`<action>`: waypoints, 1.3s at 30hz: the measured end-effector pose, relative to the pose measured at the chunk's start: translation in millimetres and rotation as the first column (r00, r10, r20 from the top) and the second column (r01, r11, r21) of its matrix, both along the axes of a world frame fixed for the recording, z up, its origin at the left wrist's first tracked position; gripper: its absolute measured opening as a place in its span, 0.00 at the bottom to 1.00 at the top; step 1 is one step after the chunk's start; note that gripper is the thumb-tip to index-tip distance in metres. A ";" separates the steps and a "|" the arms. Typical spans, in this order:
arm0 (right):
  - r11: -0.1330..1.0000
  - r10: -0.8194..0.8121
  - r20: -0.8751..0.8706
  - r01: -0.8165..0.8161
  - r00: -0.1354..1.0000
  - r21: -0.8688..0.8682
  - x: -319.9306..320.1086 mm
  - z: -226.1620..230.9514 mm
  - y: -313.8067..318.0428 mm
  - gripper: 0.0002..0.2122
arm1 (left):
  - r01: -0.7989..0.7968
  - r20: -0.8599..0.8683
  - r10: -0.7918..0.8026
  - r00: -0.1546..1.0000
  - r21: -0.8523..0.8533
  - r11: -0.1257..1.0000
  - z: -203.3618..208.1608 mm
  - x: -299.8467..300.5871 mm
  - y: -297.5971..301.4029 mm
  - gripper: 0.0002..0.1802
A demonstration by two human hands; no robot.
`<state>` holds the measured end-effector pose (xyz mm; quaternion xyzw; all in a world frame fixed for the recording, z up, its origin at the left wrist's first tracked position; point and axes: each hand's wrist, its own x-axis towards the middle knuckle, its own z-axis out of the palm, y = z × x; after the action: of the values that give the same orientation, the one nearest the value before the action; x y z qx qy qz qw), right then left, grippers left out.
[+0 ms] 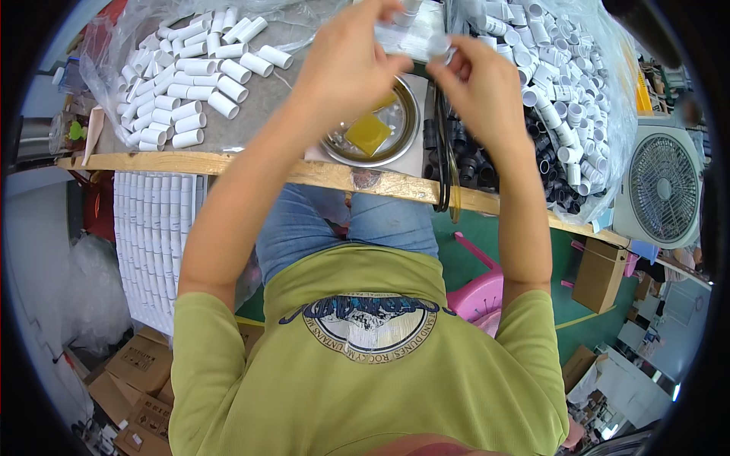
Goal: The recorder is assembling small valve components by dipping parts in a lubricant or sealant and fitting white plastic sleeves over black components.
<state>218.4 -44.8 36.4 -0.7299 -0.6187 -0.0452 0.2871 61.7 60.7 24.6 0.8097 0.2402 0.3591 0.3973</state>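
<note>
Wooden-edged workbench (pixel 152 161) is spread with white tube pieces (pixel 194 68) on the left, while white fittings (pixel 570 99) and black fittings (pixel 464 156) are heaped on the right; the far ends of the bench are cut off by the upper edge and the dark lens rim. A small pale fitting (pixel 439 47), blurred and partly covered by fingertips, is pinched between thumb and fingers of the right hand (pixel 479 80) above the bench, beyond a metal bowl (pixel 371 163). By the left hand (pixel 353 57), the thumb is held apart from the forefinger; the other fingers are hidden or blurred, and whether the clear part (pixel 409 11) beside them is gripped cannot be made out. A yellow block (pixel 368 134) is seen in the bowl, whose upper left side is concealed by the left hand and wrist.
</note>
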 end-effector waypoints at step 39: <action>0.933 -0.149 0.133 0.184 0.980 -0.308 36.2 -21.3 -42.0 0.08 | -0.310 -0.442 0.296 0.847 0.044 0.950 -21.3 -118.2 80.9 0.18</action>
<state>254.6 -86.8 15.1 -0.8131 -0.5681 -0.0082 0.1269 -56.5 141.5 3.3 0.8161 0.4541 0.2199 0.2820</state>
